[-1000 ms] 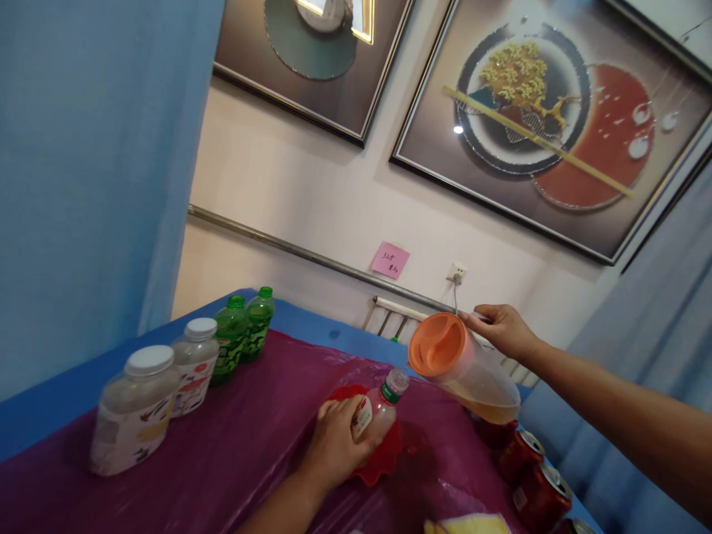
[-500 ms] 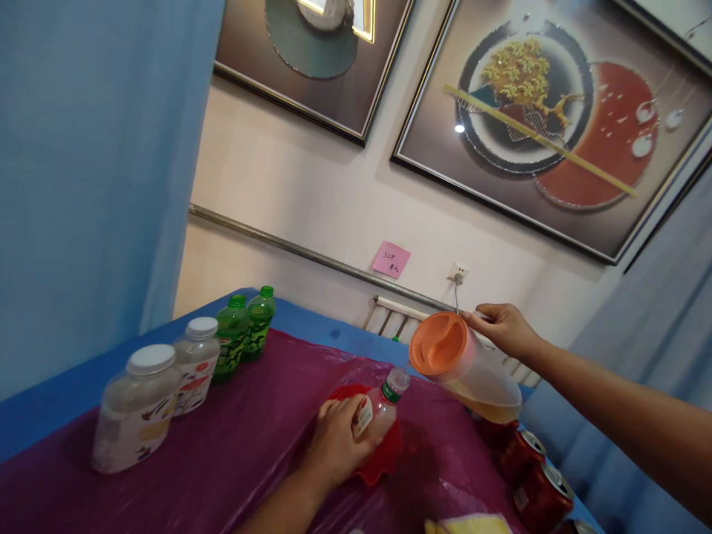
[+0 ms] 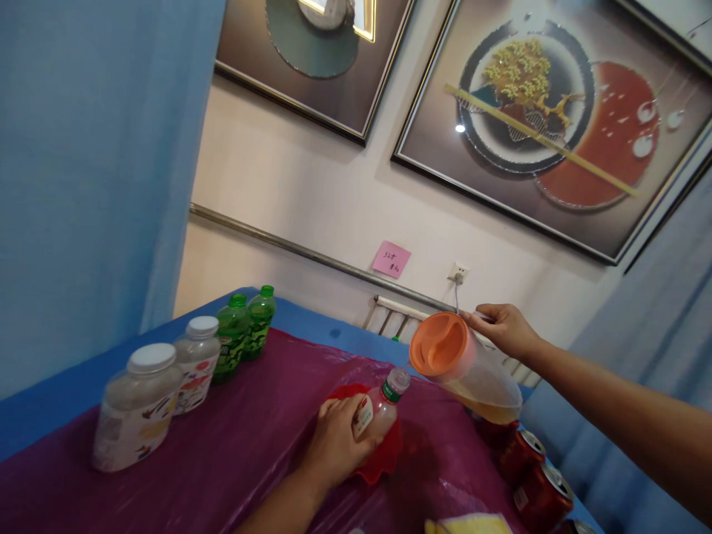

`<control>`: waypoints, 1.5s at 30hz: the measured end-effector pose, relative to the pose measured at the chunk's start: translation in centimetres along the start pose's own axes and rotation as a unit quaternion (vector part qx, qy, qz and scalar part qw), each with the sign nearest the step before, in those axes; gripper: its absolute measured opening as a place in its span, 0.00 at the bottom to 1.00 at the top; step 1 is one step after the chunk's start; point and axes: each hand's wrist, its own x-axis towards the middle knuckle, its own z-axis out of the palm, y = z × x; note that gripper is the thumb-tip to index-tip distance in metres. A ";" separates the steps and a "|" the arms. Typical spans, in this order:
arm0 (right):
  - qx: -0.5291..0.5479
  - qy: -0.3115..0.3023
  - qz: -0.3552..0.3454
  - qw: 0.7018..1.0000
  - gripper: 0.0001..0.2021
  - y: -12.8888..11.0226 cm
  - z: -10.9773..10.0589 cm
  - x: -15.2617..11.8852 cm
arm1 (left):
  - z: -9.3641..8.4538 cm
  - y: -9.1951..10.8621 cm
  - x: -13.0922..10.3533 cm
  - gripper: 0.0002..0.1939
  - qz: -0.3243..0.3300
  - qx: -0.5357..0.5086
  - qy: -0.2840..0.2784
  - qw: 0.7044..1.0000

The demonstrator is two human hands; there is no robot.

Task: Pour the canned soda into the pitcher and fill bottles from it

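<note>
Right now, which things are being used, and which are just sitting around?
In use:
- pitcher, tilted in the right hand
- small bottle, held in the left hand
- red dish by that bottle, probably

Just sitting around:
- white-lidded jars
- green bottles
- red cans
- pink note on the wall

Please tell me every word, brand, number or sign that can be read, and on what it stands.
"32", apparently, handwritten on the pink note; its other characters are unclear.
Too small or blurred to read: print on the bottle in the left hand, the green bottles, the white-capped jars and the red cans.
</note>
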 end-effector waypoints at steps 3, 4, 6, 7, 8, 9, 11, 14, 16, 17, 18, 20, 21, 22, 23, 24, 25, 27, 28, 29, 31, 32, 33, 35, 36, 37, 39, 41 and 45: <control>-0.002 -0.003 0.005 1.000 0.32 0.0 0.1 0.0 | -0.1 0.0 0.0 0.24 0.003 0.003 -0.001 1.000; -0.002 -0.004 0.006 1.000 0.32 0.0 0.1 -0.1 | -0.1 0.0 0.0 0.24 0.003 0.003 -0.003 1.000; 0.000 -0.003 0.005 1.000 0.32 -0.1 0.2 -0.1 | 0.0 -0.1 0.0 0.25 0.001 0.003 -0.006 1.000; 0.001 -0.002 0.004 1.000 0.32 -0.1 0.2 -0.1 | 0.0 -0.1 0.0 0.26 -0.001 0.002 -0.007 1.000; 0.002 -0.003 0.004 1.000 0.32 -0.2 0.2 -0.1 | 0.0 -0.1 0.0 0.26 -0.002 0.002 -0.008 1.000; 0.001 -0.003 0.005 1.000 0.32 -0.2 0.2 -0.1 | -0.1 -0.1 0.0 0.26 -0.002 0.001 -0.008 1.000; -0.001 -0.006 0.007 1.000 0.32 -0.3 0.2 -0.1 | -0.1 0.0 0.0 0.24 0.001 0.000 -0.007 1.000; -0.002 -0.007 0.011 1.000 0.32 -0.1 0.2 -0.1 | -0.1 0.1 0.0 0.24 -0.001 -0.003 -0.008 1.000; -0.001 -0.006 0.012 1.000 0.31 0.1 0.3 0.0 | -0.1 0.0 0.0 0.26 -0.004 -0.004 -0.008 1.000; -0.001 -0.005 0.012 1.000 0.31 0.2 0.3 0.0 | 0.0 -0.1 0.0 0.26 -0.004 -0.004 -0.008 1.000; -0.001 -0.006 0.011 1.000 0.31 0.3 0.3 0.0 | 0.1 -0.2 0.1 0.26 -0.003 -0.003 -0.008 1.000; 0.000 -0.007 0.008 1.000 0.31 0.4 0.3 0.0 | 0.2 -0.3 0.1 0.27 -0.004 0.000 -0.008 1.000; 0.000 -0.008 0.008 1.000 0.31 0.4 0.3 0.0 | 0.2 -0.3 0.1 0.27 -0.007 0.001 -0.007 1.000; 0.000 -0.009 0.008 1.000 0.31 0.3 0.3 0.0 | 0.2 -0.3 0.2 0.27 -0.008 0.002 -0.006 1.000; 0.000 -0.009 0.009 1.000 0.31 0.3 0.3 0.0 | 0.2 -0.3 0.2 0.27 -0.008 0.001 -0.005 1.000; 0.000 -0.009 0.010 1.000 0.31 0.2 0.3 0.0 | 0.1 -0.2 0.2 0.26 -0.008 0.000 -0.005 1.000; -0.001 -0.008 0.011 1.000 0.31 0.2 0.3 0.0 | 0.1 -0.2 0.2 0.25 -0.006 -0.001 -0.005 1.000; -0.003 -0.006 0.011 1.000 0.31 0.1 0.3 0.0 | 0.0 0.0 0.1 0.25 -0.003 -0.005 -0.004 1.000; -0.003 -0.005 0.011 1.000 0.31 0.1 0.3 0.0 | -0.1 0.0 0.1 0.24 -0.003 -0.005 -0.003 1.000; -0.002 -0.005 0.011 1.000 0.31 0.1 0.3 -0.1 | -0.1 0.1 0.1 0.23 -0.003 -0.005 -0.002 1.000; 0.001 -0.005 0.010 1.000 0.31 0.2 0.3 -0.1 | -0.2 0.2 0.0 0.22 -0.003 -0.004 -0.001 1.000; 0.003 -0.006 0.011 1.000 0.31 0.2 0.3 -0.1 | -0.2 0.2 -0.1 0.21 -0.002 -0.003 0.000 1.000; 0.004 -0.007 0.012 1.000 0.30 0.2 0.3 -0.1 | -0.2 0.3 -0.1 0.21 -0.001 -0.002 0.000 1.000; 0.007 -0.008 0.014 1.000 0.30 0.2 0.3 -0.1 | -0.2 0.3 -0.1 0.21 0.000 0.001 -0.001 1.000; 0.008 -0.009 0.014 1.000 0.30 0.2 0.3 -0.1 | -0.2 0.3 -0.1 0.21 0.001 0.002 -0.003 1.000; 0.009 -0.008 0.014 1.000 0.30 0.2 0.3 -0.1 | -0.2 0.3 0.0 0.22 0.000 0.002 -0.003 1.000; 0.011 -0.007 0.014 1.000 0.30 0.1 0.3 -0.1 | -0.2 0.3 0.1 0.23 -0.004 -0.001 -0.005 1.000; 0.010 -0.007 0.017 1.000 0.30 0.0 0.3 -0.2 | -0.3 0.3 0.1 0.23 -0.009 -0.003 -0.006 1.000; 0.004 -0.008 0.023 1.000 0.30 -0.3 0.3 -0.2 | -0.1 0.1 0.1 0.25 -0.010 -0.005 -0.003 1.000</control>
